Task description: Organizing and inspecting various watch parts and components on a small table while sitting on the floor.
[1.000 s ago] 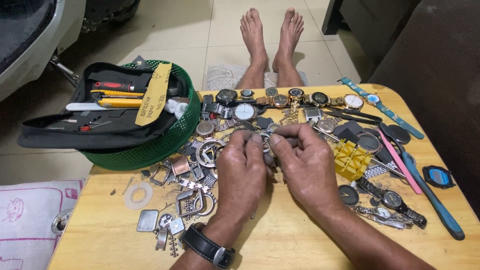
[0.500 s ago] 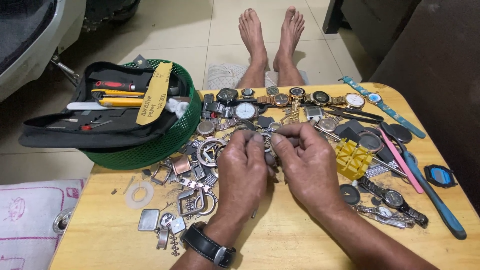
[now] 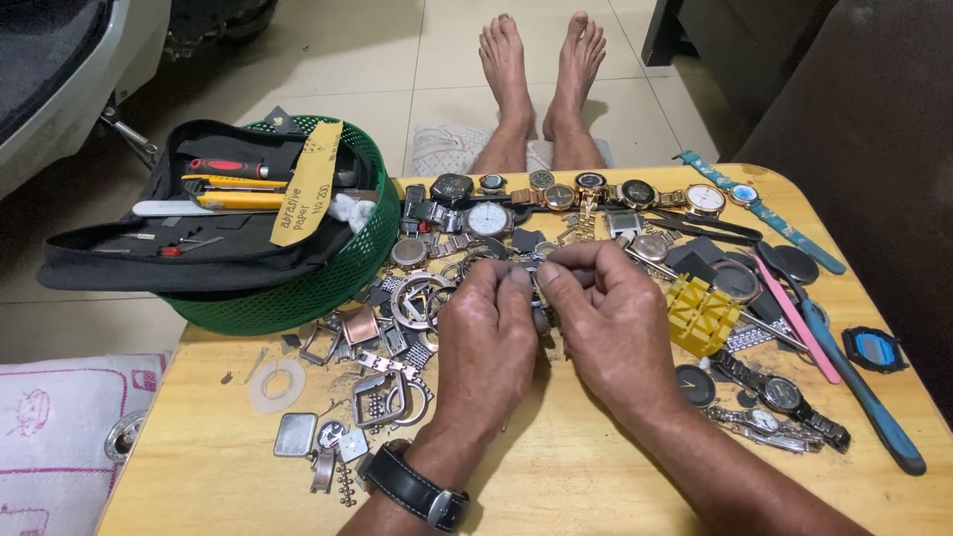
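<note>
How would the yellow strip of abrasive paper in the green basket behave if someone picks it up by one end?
The abrasive paper strip looks thin and flat, so it would probably bend or droop rather than stay stiff. It seems light for its length. It leans loosely over the tool pouch in the green basket, so it should lift off freely; its gritty face is unlikely to slip.

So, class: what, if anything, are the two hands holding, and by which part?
Both the left hand and right hand pinch a small metal watch part between fingertips, above the wooden table. Which part of it they grip cannot be told.
</note>
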